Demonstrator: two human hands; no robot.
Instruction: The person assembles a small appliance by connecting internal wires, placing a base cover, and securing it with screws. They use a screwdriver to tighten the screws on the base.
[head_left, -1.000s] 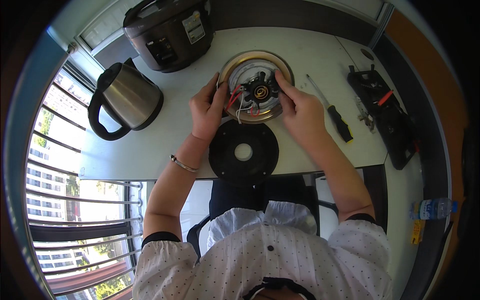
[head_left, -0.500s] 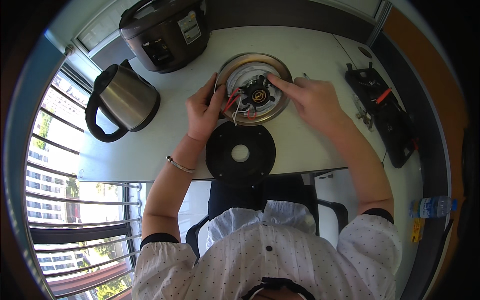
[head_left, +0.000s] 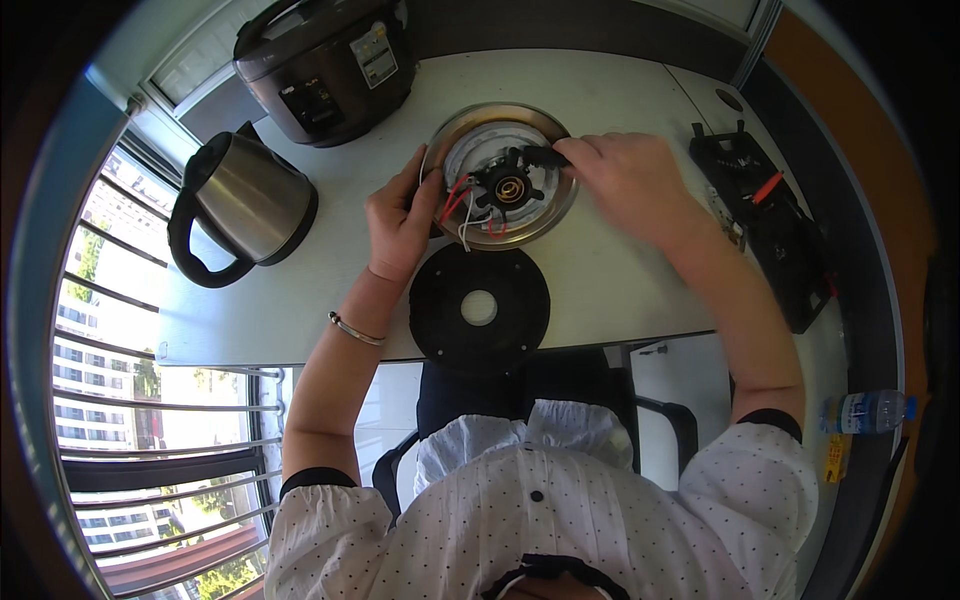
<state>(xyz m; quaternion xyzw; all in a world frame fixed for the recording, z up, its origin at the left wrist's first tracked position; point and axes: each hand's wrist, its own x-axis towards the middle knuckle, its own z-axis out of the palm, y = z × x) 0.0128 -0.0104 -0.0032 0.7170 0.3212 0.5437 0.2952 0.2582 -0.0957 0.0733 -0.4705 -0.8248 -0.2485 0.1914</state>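
Note:
In front of me on the table stands a round metal appliance body (head_left: 437, 150), its open underside facing up. A black round connector (head_left: 511, 188) with red and white wires (head_left: 457, 200) sits inside. My left hand (head_left: 400, 222) is closed round the left rim, fingers partly hidden behind it. With curled fingers my right hand (head_left: 625, 185) grips a short black tool (head_left: 544, 157) over the right side of the body, its end close to the connector. Nearer to me, a flat black disc (head_left: 437, 315) with a centre hole rests at the table's front edge.
A steel kettle (head_left: 255, 200) and a dark rice cooker (head_left: 330, 85) stand at the left and back left. On the right lies an open black tool case (head_left: 770, 225) with a red-handled item (head_left: 767, 187). A water bottle (head_left: 878, 412) is farther right.
My right hand has drawn slightly back from the body; its index finger pointed into the body before, and now the black tool shows in its fingers. My left hand keeps its hold.

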